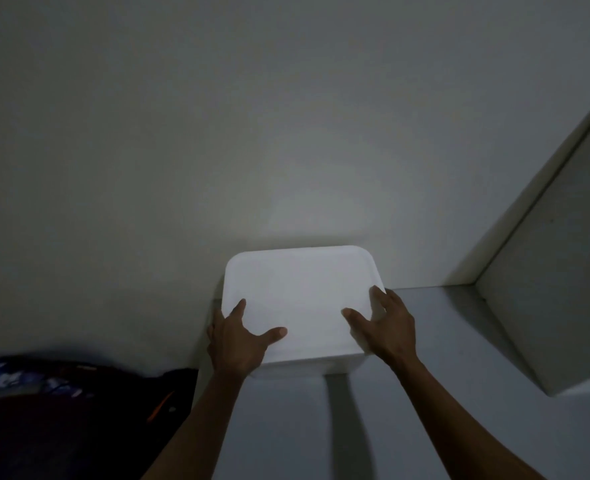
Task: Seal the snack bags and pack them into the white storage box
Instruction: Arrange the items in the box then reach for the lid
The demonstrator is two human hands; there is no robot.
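The white storage box (302, 296) stands with its lid on, on a white surface (425, 393) and close against the wall. My left hand (238, 337) grips its near left corner, thumb lying on the lid and fingers wrapped down the left side. My right hand (383, 323) grips the near right corner, thumb on the lid and fingers spread over the right edge. No snack bags are in view; the lid hides the inside of the box.
A grey wall (252, 133) rises directly behind the box. A white upright panel (550, 306) closes off the right side. At lower left lie a dark bag with an orange strip (141, 403) and blue patterned fabric (13, 379). The light is dim.
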